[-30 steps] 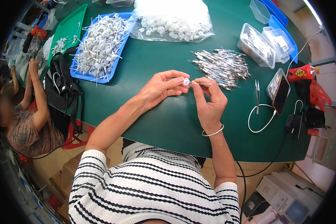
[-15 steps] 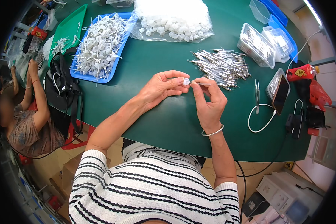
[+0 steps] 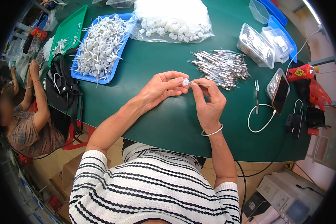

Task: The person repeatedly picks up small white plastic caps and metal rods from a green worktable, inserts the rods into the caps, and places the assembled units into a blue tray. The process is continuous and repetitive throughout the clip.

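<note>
Between the thumb and fingers of my left hand [image 3: 162, 89] is a small white translucent plastic cap [image 3: 186, 81]. My right hand [image 3: 210, 99] pinches a thin rod [image 3: 202, 84], pale with a metallic tip, whose left end meets the cap. Whether the tip sits inside the cap is too small to tell. Just beyond my right hand lies a heap of thin metal-and-clear rods [image 3: 222, 68]. To the left, a blue tray [image 3: 74, 73] holds many white caps with rods in them [image 3: 100, 46]. A clear bag of loose white caps [image 3: 175, 28] lies at the far middle.
Right of the rod heap are tweezers [image 3: 257, 98], a clear box of small parts [image 3: 255, 44], a phone [image 3: 281, 95] leaning on another box, and a white cable [image 3: 249, 121]. A green tray [image 3: 72, 28] and black bag [image 3: 59, 80] lie left, near a seated co-worker [image 3: 33, 119].
Hardly anything differs. The cap and rod remain in my fingers, and my right hand has shifted very slightly to the left.
</note>
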A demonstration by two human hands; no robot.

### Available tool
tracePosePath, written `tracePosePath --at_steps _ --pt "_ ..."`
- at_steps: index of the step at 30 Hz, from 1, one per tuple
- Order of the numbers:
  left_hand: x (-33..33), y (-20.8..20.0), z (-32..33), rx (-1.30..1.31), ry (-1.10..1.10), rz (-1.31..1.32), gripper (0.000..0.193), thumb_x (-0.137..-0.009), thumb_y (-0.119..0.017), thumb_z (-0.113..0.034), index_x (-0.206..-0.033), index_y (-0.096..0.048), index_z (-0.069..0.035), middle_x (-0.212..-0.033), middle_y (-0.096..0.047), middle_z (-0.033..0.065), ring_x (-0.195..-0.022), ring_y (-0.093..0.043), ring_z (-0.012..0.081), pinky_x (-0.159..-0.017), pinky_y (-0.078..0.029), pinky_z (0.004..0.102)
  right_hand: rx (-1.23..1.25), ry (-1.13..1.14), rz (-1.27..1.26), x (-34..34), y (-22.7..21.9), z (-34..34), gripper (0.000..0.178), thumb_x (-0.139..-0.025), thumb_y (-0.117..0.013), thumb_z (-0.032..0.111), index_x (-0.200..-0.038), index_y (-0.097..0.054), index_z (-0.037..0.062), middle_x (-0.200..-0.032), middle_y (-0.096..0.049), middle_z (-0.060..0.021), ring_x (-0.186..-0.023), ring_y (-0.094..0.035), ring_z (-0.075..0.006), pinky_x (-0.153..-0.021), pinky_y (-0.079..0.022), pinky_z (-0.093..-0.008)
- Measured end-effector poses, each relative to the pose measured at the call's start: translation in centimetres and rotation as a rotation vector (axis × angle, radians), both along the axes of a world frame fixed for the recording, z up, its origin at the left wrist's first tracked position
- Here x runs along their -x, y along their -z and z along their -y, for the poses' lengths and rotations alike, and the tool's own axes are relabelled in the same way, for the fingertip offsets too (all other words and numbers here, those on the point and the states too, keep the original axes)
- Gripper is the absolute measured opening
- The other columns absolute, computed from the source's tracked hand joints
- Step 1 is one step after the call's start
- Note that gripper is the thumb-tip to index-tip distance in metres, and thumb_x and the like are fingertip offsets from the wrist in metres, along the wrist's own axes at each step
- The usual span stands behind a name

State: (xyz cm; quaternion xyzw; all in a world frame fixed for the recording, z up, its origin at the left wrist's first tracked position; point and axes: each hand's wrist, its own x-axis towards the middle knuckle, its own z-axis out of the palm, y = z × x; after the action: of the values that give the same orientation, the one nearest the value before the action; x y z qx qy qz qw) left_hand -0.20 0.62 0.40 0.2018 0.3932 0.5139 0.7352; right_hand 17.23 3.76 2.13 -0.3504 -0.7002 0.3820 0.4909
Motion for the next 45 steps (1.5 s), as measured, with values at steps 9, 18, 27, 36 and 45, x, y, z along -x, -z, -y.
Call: tracePosePath --at_steps 9,18,27,36,45 --pt "-0.1 0.1 0.0 -0.011 0.009 -0.036 0.028 -0.091 -0.062 -0.016 -0.112 -0.06 0.002 -0.098 -0.066 0.0101 -0.085 -0.067 0.0146 -0.076 -0.057 0.0228 -0.051 -0.017 0.013 -0.2 -0.1 -0.3 0.013 -0.08 -0.068 -0.002 -0.092 -0.063 -0.0005 -0.086 -0.066 -0.009 -0.072 -0.067 -0.0193 -0.065 -0.054 -0.0278" --pt "-0.2 -0.1 0.0 -0.012 0.006 -0.075 0.025 -0.091 -0.062 -0.016 -0.11 -0.061 0.001 -0.097 -0.067 0.0094 -0.083 -0.067 0.014 -0.075 -0.057 0.0222 -0.113 -0.038 0.087 -0.6 -0.4 -0.8 0.012 -0.078 -0.069 -0.003 -0.088 -0.063 0.0003 -0.081 -0.065 -0.0089 -0.067 -0.066 -0.0202 -0.059 -0.051 -0.0283" --pt "-0.3 -0.1 0.0 -0.018 0.007 -0.1 0.024 -0.091 -0.063 -0.016 -0.109 -0.062 0.0 -0.096 -0.067 0.0088 -0.083 -0.067 0.0137 -0.074 -0.057 0.0216 -0.108 -0.094 0.113 -1.0 -0.9 -1.2 0.01 -0.079 -0.068 -0.001 -0.088 -0.063 -0.0001 -0.081 -0.065 -0.0089 -0.066 -0.065 -0.0203 -0.058 -0.05 -0.0283" --pt "-0.3 -0.2 0.0 -0.016 -0.002 -0.081 0.022 -0.091 -0.062 -0.016 -0.108 -0.063 -0.001 -0.094 -0.066 0.0079 -0.082 -0.067 0.0138 -0.073 -0.057 0.021 -0.108 -0.111 0.101 -1.0 -0.7 -1.2 0.013 -0.079 -0.067 -0.002 -0.092 -0.064 0.0008 -0.084 -0.066 -0.0092 -0.068 -0.065 -0.0202 -0.06 -0.051 -0.0282" --pt "-0.3 -0.2 -0.1 -0.008 -0.014 -0.067 0.022 -0.091 -0.062 -0.013 -0.109 -0.062 -0.001 -0.094 -0.066 0.008 -0.082 -0.067 0.0138 -0.072 -0.057 0.0205 -0.127 -0.113 0.119 -1.0 -0.8 -1.1 0.015 -0.078 -0.068 -0.003 -0.092 -0.064 0.0021 -0.085 -0.066 -0.0086 -0.069 -0.065 -0.022 -0.06 -0.051 -0.029"
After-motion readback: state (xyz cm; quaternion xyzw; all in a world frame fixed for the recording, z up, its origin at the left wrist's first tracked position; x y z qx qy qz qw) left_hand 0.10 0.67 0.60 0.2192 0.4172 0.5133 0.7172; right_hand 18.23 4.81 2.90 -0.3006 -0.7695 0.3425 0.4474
